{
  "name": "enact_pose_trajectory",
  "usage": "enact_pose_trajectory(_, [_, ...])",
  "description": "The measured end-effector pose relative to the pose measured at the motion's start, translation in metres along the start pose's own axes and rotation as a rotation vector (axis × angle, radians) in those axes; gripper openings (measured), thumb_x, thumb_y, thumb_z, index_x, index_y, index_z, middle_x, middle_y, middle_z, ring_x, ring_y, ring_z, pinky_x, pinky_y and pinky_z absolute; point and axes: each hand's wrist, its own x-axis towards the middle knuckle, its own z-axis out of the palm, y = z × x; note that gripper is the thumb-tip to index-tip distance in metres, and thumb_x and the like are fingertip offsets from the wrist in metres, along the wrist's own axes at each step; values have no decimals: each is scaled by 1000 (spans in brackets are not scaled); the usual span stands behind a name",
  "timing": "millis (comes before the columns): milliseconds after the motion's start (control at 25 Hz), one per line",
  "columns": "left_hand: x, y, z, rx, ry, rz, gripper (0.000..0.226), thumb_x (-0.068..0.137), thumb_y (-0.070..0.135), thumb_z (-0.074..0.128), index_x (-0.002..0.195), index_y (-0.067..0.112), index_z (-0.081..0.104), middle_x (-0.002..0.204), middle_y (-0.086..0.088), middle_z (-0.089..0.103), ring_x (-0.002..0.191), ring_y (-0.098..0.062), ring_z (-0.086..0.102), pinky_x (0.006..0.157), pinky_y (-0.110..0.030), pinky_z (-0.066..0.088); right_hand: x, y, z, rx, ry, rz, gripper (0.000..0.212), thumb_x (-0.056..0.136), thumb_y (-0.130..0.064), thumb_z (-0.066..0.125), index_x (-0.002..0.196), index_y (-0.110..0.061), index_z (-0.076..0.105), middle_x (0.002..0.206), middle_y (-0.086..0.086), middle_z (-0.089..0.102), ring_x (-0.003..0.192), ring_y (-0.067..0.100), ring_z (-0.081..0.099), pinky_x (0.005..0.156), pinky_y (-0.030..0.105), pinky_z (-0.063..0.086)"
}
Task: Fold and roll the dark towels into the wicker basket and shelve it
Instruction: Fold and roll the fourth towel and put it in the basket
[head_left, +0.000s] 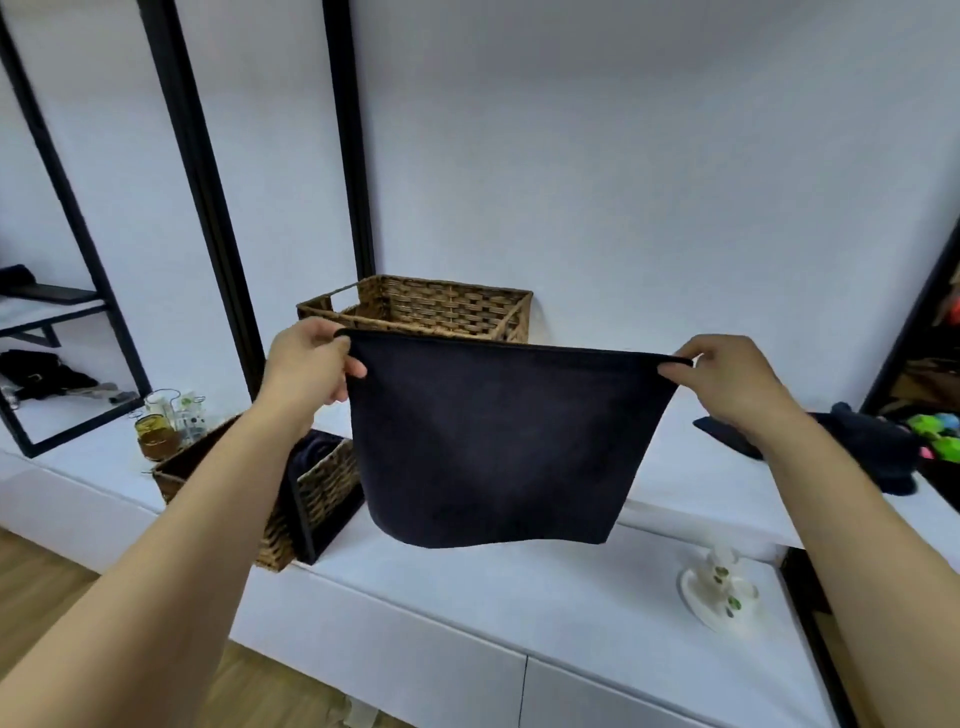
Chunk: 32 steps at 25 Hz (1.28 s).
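A dark navy towel (498, 447) hangs flat in the air above the white counter, stretched between both hands. My left hand (306, 364) pinches its top left corner and my right hand (727, 374) pinches its top right corner. Behind the towel stands an upright wicker basket (441, 306) against the wall. A second wicker basket (317, 488) sits low at the left with a dark towel inside. More dark towels (862, 447) lie heaped on the counter at the right.
The white counter (519, 582) runs across the view. A white ceramic holder (719, 587) stands at its front right. Glass jars (166, 421) stand left of the lower basket. Black shelf frames (208, 208) rise at the left, with dark items on the shelves.
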Motion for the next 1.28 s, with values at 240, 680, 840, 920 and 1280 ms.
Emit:
enact_pose_trajectory(240, [12,50,54,-178,-149,-15,7,103,13,51,107,14,56,69,-5,74,38,-16,50,46,-28,41,12,3,-55,625,146,266,16,97,-20,65,110,-11,61,53,2,58,40,14,35,52,30,39])
enact_pose_trajectory(680, [79,77,199,-153,-400,-164,6,105,13,45,105,13,50,94,-9,79,51,-17,65,53,-27,48,124,85,-86,1125,126,318,7,105,-14,48,99,-14,52,106,17,75,78,27,76,56,28,58])
enact_pose_trajectory(840, [109,102,250,-284,-351,-34,8,106,12,46,113,15,47,96,-6,79,61,-22,72,56,-30,52,175,96,-102,1157,218,204,5,104,-11,48,101,-12,52,106,17,75,81,27,74,66,31,56])
enact_pose_trajectory(920, [113,117,266,-301,-308,69,6,106,14,46,112,15,48,94,-3,79,61,-24,72,57,-29,53,190,95,-115,1171,263,131,4,103,-10,47,102,-11,51,103,17,76,80,28,73,68,31,55])
enact_pose_trajectory(1280, [46,-51,258,20,-462,6,18,96,-6,56,99,11,60,94,-16,76,70,-27,75,56,-30,49,95,190,-53,694,34,580,16,99,-17,62,100,-1,60,93,30,73,59,26,67,61,36,53])
